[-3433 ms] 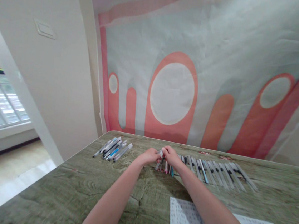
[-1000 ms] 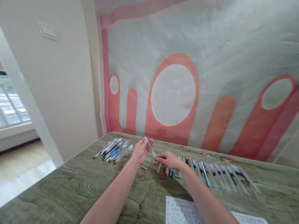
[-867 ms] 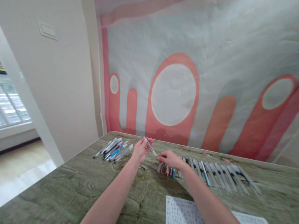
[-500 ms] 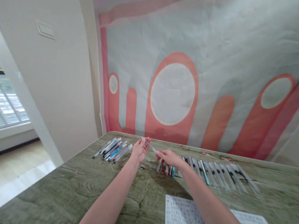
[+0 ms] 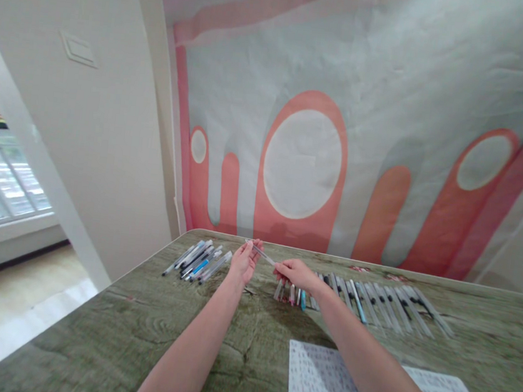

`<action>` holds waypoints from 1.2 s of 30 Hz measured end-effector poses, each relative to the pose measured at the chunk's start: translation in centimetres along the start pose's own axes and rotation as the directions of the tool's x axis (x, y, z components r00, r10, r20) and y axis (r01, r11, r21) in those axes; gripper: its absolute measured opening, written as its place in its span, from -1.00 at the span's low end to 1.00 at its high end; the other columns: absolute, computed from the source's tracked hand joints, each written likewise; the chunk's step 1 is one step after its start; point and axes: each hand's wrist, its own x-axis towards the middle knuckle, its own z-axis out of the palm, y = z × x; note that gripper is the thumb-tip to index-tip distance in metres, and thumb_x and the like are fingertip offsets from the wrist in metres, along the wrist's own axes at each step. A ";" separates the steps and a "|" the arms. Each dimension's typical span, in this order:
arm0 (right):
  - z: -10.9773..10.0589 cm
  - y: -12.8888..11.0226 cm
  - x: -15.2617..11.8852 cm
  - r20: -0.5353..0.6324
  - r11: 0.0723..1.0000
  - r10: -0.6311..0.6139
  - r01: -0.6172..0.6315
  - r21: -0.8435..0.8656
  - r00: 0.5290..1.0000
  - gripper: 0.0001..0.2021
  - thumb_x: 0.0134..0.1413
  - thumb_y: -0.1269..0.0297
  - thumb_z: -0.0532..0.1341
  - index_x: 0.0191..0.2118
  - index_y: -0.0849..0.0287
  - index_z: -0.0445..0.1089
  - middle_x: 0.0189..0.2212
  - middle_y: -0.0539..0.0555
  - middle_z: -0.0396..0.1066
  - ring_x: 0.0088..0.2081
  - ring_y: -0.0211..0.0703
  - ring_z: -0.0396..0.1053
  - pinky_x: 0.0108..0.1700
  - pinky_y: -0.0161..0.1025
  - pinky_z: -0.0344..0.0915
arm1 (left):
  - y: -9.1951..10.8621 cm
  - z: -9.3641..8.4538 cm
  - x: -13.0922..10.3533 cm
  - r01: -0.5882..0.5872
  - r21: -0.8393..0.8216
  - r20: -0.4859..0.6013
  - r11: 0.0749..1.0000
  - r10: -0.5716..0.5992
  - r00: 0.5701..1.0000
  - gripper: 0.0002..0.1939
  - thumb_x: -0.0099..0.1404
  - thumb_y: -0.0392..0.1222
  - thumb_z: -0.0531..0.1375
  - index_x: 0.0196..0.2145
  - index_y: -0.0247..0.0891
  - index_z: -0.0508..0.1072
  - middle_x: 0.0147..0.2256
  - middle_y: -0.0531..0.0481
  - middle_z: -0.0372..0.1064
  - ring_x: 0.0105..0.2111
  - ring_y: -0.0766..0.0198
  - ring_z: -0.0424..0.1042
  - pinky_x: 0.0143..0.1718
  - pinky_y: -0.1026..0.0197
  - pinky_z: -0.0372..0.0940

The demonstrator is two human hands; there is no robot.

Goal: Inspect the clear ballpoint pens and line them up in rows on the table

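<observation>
A thin, clear pen [image 5: 264, 256] is held between my two hands above the table. My left hand [image 5: 245, 261] pinches its upper left end, and my right hand [image 5: 295, 273] grips its lower right end. To the left lies a loose pile of several pens [image 5: 197, 260], some clear with dark tips, one bright blue. Below and right of my right hand, a long row of several pens [image 5: 378, 307] runs side by side, partly covered by my right hand and forearm. Light blue pens and a pink one show among the clear ones.
The wood-patterned table [image 5: 142, 333] reaches back to a wall with a pink and grey covering [image 5: 296, 225]. A sheet of paper with rows of writing [image 5: 315, 384] lies at the near right, under my right forearm.
My right hand has shifted very slightly upward with the pen. The pens on the table have not moved.
</observation>
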 end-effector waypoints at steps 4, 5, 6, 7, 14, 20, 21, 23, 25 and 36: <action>0.0 -0.2 0.0 -0.096 0.998 0.013 -0.018 -0.058 0.995 -0.62 -0.13 0.00 0.12 -0.46 0.31 0.35 -0.63 0.00 0.33 -0.63 -0.41 0.15 -0.62 -0.46 0.02 | -0.1 0.0 0.1 0.001 -0.012 -0.012 1.000 -0.001 1.000 -0.95 0.12 -0.34 0.13 -0.40 -0.37 0.31 -0.34 -0.09 0.40 -0.26 0.30 0.39 -0.13 0.17 0.26; 0.0 -0.3 -0.1 -0.065 0.999 0.041 -0.043 -0.031 0.997 -0.58 -0.09 -0.03 0.08 -0.44 0.31 0.35 -0.60 0.03 0.35 -0.62 -0.41 0.16 -0.62 -0.46 0.02 | -0.1 0.0 0.1 0.001 -0.017 -0.014 1.000 -0.002 1.000 -0.95 0.12 -0.34 0.13 -0.40 -0.37 0.31 -0.35 -0.09 0.41 -0.26 0.30 0.39 -0.13 0.17 0.26; -0.1 -0.3 -0.1 -0.021 0.998 0.066 -0.066 0.002 0.998 -0.55 -0.04 -0.05 0.02 -0.42 0.31 0.36 -0.56 0.05 0.36 -0.62 -0.40 0.18 -0.61 -0.45 0.03 | -0.1 -0.1 0.1 0.002 -0.021 -0.015 1.000 -0.003 1.000 -0.95 0.12 -0.35 0.13 -0.40 -0.37 0.32 -0.35 -0.09 0.41 -0.27 0.30 0.40 -0.13 0.17 0.26; -0.1 -0.4 -0.2 0.015 0.996 0.082 -0.082 0.029 0.997 -0.53 -0.01 -0.05 -0.03 -0.41 0.31 0.36 -0.54 0.06 0.37 -0.61 -0.39 0.19 -0.61 -0.45 0.04 | -0.1 -0.1 0.2 0.002 -0.025 -0.013 1.000 -0.003 1.000 -0.95 0.12 -0.35 0.13 -0.40 -0.37 0.32 -0.35 -0.09 0.41 -0.27 0.30 0.40 -0.13 0.17 0.26; -0.2 -0.2 -0.1 -0.080 0.999 0.042 -0.042 0.002 0.996 -0.63 -0.16 0.02 0.17 -0.43 0.30 0.34 -0.62 -0.01 0.32 -0.63 -0.42 0.15 -0.61 -0.46 0.04 | -0.2 -0.3 0.3 0.005 -0.044 -0.015 0.999 -0.006 1.000 -0.95 0.11 -0.36 0.14 -0.41 -0.37 0.32 -0.36 -0.10 0.41 -0.28 0.29 0.40 -0.13 0.16 0.25; -0.2 0.3 0.0 0.040 0.994 0.070 -0.072 0.076 0.997 -0.58 -0.02 -0.02 0.02 -0.41 0.30 0.36 -0.55 0.04 0.36 -0.60 -0.40 0.20 -0.62 -0.46 0.04 | -0.3 -0.4 0.4 0.007 -0.044 -0.026 0.999 -0.008 1.000 -0.95 0.10 -0.36 0.14 -0.41 -0.38 0.31 -0.37 -0.11 0.41 -0.29 0.29 0.41 -0.14 0.16 0.26; -0.2 0.3 0.0 0.004 0.998 0.053 -0.054 0.044 0.999 -0.61 -0.06 0.00 0.08 -0.44 0.30 0.35 -0.59 0.01 0.34 -0.62 -0.41 0.17 -0.63 -0.47 0.02 | -0.3 -0.4 0.4 0.007 -0.043 -0.025 0.999 -0.008 1.000 -0.95 0.10 -0.36 0.14 -0.41 -0.38 0.31 -0.38 -0.10 0.41 -0.30 0.29 0.41 -0.14 0.16 0.27; -0.2 0.4 0.1 -0.049 0.999 0.042 -0.042 0.003 0.998 -0.65 -0.15 0.02 0.16 -0.47 0.30 0.33 -0.64 -0.02 0.31 -0.64 -0.43 0.14 -0.63 -0.47 0.01 | -0.3 -0.5 0.4 0.009 -0.040 -0.019 0.999 -0.009 1.000 -0.94 0.10 -0.36 0.15 -0.41 -0.38 0.31 -0.38 -0.10 0.41 -0.30 0.30 0.41 -0.15 0.17 0.27; -0.3 0.3 0.0 -0.021 0.997 0.071 -0.071 0.032 0.997 -0.62 -0.13 -0.01 0.14 -0.44 0.29 0.34 -0.59 0.01 0.34 -0.63 -0.42 0.17 -0.62 -0.47 0.04 | -0.4 -0.4 0.4 0.011 -0.038 -0.015 0.999 -0.012 1.000 -0.94 0.09 -0.36 0.15 -0.41 -0.37 0.31 -0.38 -0.10 0.41 -0.30 0.30 0.41 -0.15 0.17 0.27; -0.2 0.3 0.0 -0.044 0.996 0.086 -0.085 0.038 0.995 -0.65 -0.10 0.02 0.12 -0.43 0.29 0.34 -0.56 0.02 0.37 -0.61 -0.41 0.19 -0.61 -0.47 0.06 | -0.2 -0.2 0.1 0.015 -0.027 -0.024 1.000 -0.016 1.000 -0.95 0.11 -0.34 0.14 -0.43 -0.36 0.30 -0.38 -0.08 0.40 -0.31 0.33 0.41 -0.14 0.17 0.26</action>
